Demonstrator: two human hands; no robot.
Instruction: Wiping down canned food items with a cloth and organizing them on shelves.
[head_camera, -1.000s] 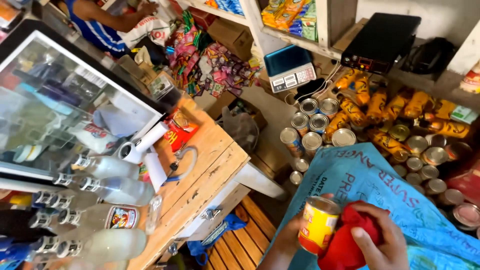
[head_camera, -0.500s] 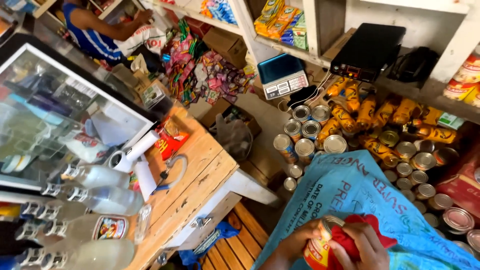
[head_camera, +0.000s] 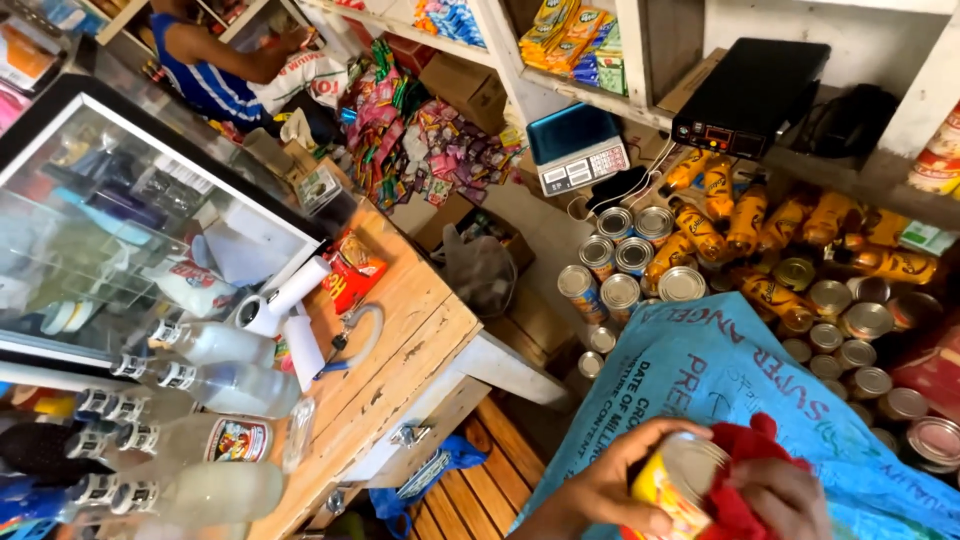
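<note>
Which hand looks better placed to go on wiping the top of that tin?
Probably the right hand: it presses the red cloth against the tin can, while the left hand is wrapped round the can's side, steadying it.

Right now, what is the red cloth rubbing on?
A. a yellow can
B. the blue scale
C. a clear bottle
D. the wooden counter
A: the right hand presses the red cloth against the top of a yellow can, which the left hand holds over a blue sack.
</note>
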